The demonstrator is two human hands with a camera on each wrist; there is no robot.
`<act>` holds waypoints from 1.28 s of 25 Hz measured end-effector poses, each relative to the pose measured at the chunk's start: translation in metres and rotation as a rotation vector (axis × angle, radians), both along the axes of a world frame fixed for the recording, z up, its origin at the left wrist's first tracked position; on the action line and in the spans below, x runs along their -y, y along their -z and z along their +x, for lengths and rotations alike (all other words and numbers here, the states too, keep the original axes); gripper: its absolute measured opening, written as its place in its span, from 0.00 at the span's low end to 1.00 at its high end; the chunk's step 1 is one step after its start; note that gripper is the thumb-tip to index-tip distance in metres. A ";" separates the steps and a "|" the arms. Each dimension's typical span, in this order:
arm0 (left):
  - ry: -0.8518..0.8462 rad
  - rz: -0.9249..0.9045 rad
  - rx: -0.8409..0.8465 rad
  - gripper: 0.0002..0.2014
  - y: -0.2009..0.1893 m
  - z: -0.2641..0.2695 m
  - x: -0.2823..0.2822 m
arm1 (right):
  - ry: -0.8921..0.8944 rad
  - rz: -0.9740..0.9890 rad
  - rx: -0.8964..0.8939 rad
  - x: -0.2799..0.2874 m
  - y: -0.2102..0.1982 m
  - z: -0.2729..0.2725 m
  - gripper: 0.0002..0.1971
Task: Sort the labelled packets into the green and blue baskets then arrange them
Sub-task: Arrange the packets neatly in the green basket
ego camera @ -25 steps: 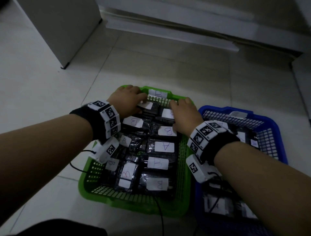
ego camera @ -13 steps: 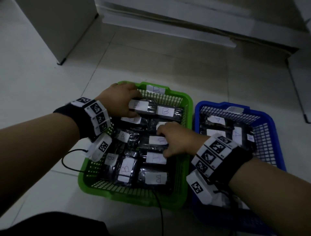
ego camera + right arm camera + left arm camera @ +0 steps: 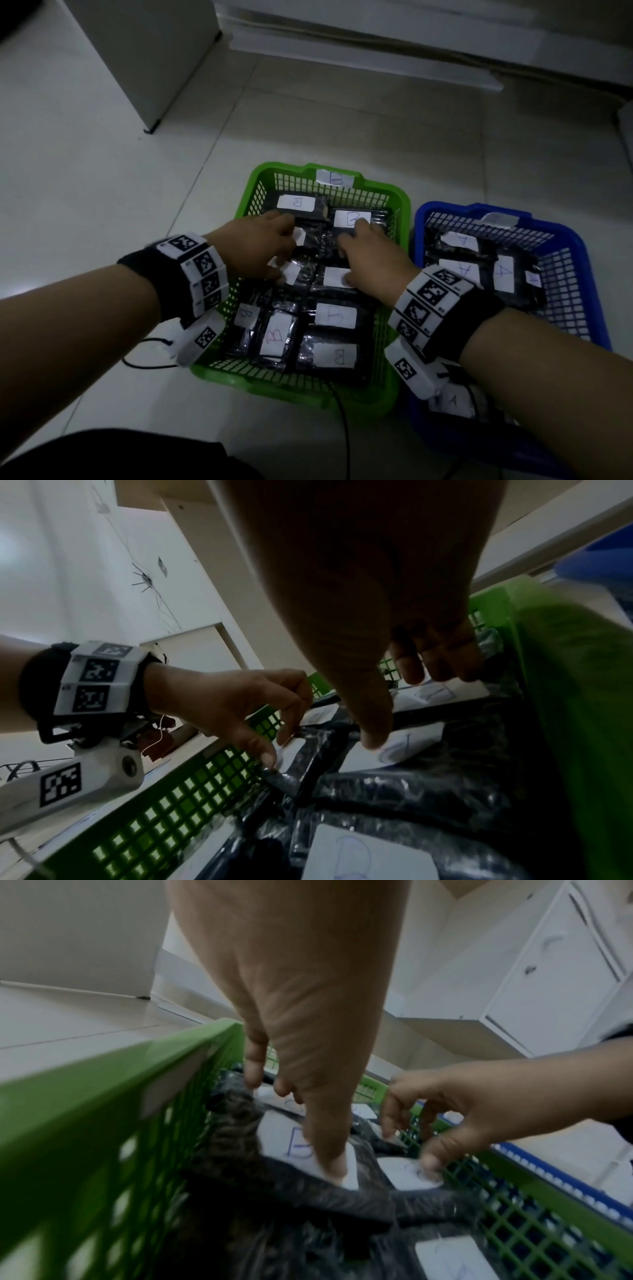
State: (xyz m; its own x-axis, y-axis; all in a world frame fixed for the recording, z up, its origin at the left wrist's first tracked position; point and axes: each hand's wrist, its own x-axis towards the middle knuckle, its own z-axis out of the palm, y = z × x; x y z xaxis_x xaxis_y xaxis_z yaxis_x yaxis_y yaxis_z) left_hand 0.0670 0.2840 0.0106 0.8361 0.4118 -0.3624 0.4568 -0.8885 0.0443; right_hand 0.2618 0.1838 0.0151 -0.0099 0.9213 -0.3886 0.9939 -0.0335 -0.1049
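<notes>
Both hands are working inside the green basket (image 3: pixel 403 219), which is sitting on the pale tiled floor (image 3: pixel 102 178) with the blue basket (image 3: pixel 579 260) touching its right side. The green basket is holding dark packets (image 3: pixel 337 356) with white labels marked B, lying in rough rows; a B tag (image 3: pixel 334 178) is sticking to its far rim. The left hand (image 3: pixel 255 245) is reaching into the far left part of the green basket, its fingers curling down around a packet (image 3: pixel 270 1172) there, thumb pressing on that packet's white label, so it is gripping that packet. The right hand (image 3: pixel 371 260) is lying over the middle of the green basket toward its right wall, thumb tip touching the label of the middle packet (image 3: pixel 334 279) and fingers bending loosely over the far-right packet (image 3: pixel 352 219); whether it is actually gripping anything cannot be told. Packets marked A (image 3: pixel 503 274) are lying in the blue basket.
</notes>
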 end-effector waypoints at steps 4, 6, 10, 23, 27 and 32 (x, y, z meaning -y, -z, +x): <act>0.011 0.067 0.153 0.12 -0.001 0.010 -0.011 | 0.001 -0.034 -0.121 -0.015 0.005 0.010 0.21; -0.005 0.079 0.194 0.11 -0.001 0.015 -0.017 | 0.034 -0.048 -0.147 -0.024 0.004 0.017 0.17; -0.072 0.025 0.248 0.16 0.004 0.022 -0.028 | 0.117 0.020 -0.117 -0.040 0.000 0.031 0.18; -0.005 -0.111 0.255 0.14 0.000 0.004 -0.014 | 0.014 0.021 -0.211 -0.017 0.001 0.017 0.13; -0.020 -0.156 0.019 0.18 -0.003 0.002 -0.008 | -0.178 -0.151 -0.170 0.000 -0.002 0.001 0.24; -0.041 0.018 -0.126 0.17 -0.008 0.003 0.000 | -0.140 -0.072 -0.107 0.012 0.012 0.003 0.20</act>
State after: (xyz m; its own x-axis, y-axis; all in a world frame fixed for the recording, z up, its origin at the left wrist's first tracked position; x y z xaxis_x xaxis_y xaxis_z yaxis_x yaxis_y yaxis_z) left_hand 0.0700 0.2844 0.0188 0.7669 0.4522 -0.4555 0.4937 -0.8691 -0.0316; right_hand 0.2651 0.1720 0.0029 -0.1809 0.8777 -0.4437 0.9727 0.0930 -0.2125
